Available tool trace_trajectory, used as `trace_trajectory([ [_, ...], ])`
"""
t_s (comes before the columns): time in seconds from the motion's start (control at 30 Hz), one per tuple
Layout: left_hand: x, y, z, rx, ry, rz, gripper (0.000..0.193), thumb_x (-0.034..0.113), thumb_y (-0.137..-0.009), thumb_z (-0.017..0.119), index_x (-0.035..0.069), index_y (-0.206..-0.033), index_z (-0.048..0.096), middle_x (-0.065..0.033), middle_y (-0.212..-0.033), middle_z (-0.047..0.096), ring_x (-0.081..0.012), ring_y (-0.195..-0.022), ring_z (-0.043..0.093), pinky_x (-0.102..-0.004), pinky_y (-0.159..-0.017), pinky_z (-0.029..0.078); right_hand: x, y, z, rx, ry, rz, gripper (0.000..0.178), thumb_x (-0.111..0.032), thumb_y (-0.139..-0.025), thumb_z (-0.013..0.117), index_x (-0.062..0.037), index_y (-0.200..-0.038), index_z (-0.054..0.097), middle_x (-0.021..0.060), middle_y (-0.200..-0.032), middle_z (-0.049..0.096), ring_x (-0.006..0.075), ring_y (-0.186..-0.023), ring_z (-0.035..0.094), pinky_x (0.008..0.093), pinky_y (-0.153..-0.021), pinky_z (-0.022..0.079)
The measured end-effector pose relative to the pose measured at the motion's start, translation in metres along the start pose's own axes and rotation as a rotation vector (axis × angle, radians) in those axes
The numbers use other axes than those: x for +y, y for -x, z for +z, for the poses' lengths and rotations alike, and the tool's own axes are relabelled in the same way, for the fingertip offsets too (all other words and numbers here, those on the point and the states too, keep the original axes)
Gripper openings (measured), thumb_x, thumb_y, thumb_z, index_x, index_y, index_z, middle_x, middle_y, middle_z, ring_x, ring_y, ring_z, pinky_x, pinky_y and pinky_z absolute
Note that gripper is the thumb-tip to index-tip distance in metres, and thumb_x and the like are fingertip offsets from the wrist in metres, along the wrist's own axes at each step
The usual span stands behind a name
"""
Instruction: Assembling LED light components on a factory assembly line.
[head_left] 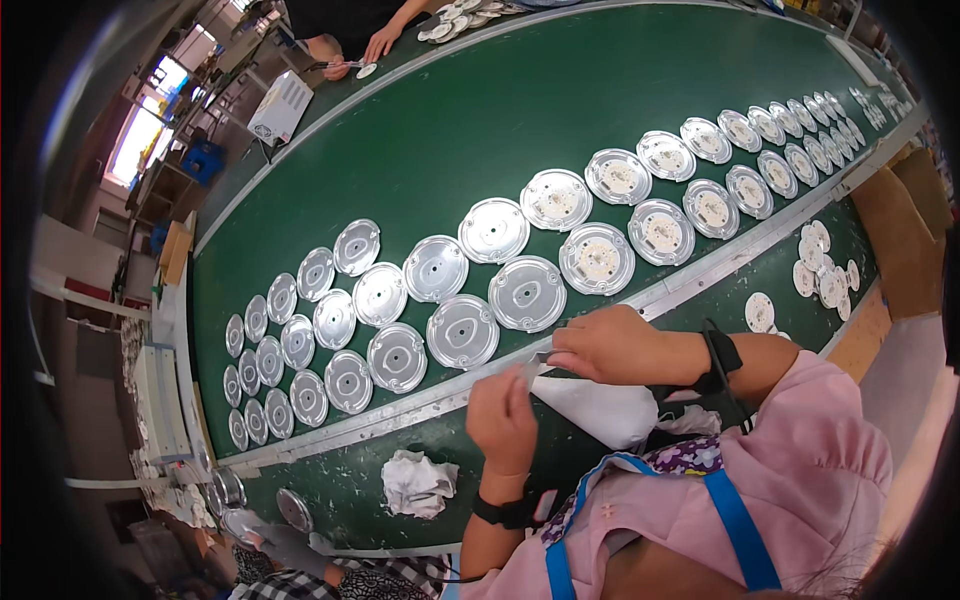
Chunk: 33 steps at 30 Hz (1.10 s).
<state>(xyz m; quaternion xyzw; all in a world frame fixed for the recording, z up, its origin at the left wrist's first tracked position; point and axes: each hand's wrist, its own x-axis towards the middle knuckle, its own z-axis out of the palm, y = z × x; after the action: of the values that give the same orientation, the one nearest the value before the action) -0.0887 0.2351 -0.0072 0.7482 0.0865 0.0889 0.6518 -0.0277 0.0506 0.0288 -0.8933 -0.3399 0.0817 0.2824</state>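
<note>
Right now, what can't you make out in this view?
All in the head view:
- Small pale piece between the left grip and right grip: mostly covered by fingers, too small to identify.
- Co-worker across the green table: head cut off by the top edge.
- Neighbour's gloved hand, lower left: the body beyond the sleeve is cut off by the lower edge.
- Pale strips, far right: too small to identify.

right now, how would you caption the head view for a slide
Left hand and right hand hold a small greyish item, beside rows of round metal plates on a green surface.
</note>
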Motion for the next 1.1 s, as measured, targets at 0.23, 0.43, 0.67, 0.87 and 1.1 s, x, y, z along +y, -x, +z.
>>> trace_trajectory([
  [0.23, -0.003, -0.002, -0.006, -0.469, 1.490, -0.455, 0.030, 0.031, -0.091, 0.041, 0.005, -0.085, 0.055, -0.0040, -0.066, 0.052, -0.0141, -0.053, 0.046, -0.0239, -0.046, 0.037, 0.009, -0.008, -0.008, 0.037, -0.498, -0.046, 0.020, -0.028, -0.079, 0.056, -0.0097, -0.073, 0.054, 0.0062, -0.072, 0.056, 0.0273, -0.067, 0.055, 0.0371, -0.052, 0.043],
  [0.43, 0.007, -0.005, 0.009, -0.373, 0.570, -0.719, 0.040, 0.039, -0.090, 0.038, 0.003, -0.079, 0.051, -0.0026, -0.039, 0.037, -0.0112, -0.032, 0.031, -0.0225, -0.031, 0.025, 0.008, -0.007, 0.006, 0.082, 0.211, -0.481, 0.020, -0.025, -0.073, 0.059, -0.0112, -0.085, 0.053, 0.0028, -0.080, 0.050, 0.0210, -0.079, 0.051, 0.0330, -0.064, 0.043],
  [0.67, -0.006, -0.033, 0.004, -0.445, 0.302, -0.551, 0.030, 0.028, -0.091, 0.040, 0.002, -0.078, 0.049, -0.0030, -0.044, 0.043, -0.0101, -0.034, 0.037, -0.0230, -0.034, 0.029, 0.027, -0.029, 0.003, -0.017, -0.423, 0.194, 0.025, -0.023, -0.077, 0.057, -0.0035, -0.092, 0.055, 0.0115, -0.077, 0.058, 0.0282, -0.069, 0.055, 0.0365, -0.062, 0.044],
  [0.87, -0.013, -0.044, 0.005, -0.275, -0.220, -0.255, 0.050, 0.030, -0.084, 0.051, 0.000, -0.123, 0.039, -0.0052, -0.051, 0.051, -0.0139, -0.045, 0.049, -0.0282, -0.045, 0.039, 0.059, -0.056, 0.033, 0.300, -0.215, 0.231, 0.020, -0.019, -0.077, 0.059, -0.0018, -0.086, 0.053, 0.0121, -0.065, 0.056, 0.0262, -0.058, 0.056, 0.0334, -0.053, 0.043],
  [1.1, -0.002, -0.050, 0.017, -0.542, -0.765, -0.052, 0.051, 0.036, -0.082, 0.050, 0.007, -0.124, 0.041, -0.0144, -0.057, 0.057, -0.0320, -0.055, 0.057, -0.0400, -0.052, 0.043, 0.058, -0.053, 0.037, 0.383, 0.254, 0.176, 0.019, -0.018, -0.069, 0.062, -0.0083, -0.086, 0.058, 0.0062, -0.091, 0.057, 0.0236, -0.077, 0.055, 0.0343, -0.057, 0.043],
])
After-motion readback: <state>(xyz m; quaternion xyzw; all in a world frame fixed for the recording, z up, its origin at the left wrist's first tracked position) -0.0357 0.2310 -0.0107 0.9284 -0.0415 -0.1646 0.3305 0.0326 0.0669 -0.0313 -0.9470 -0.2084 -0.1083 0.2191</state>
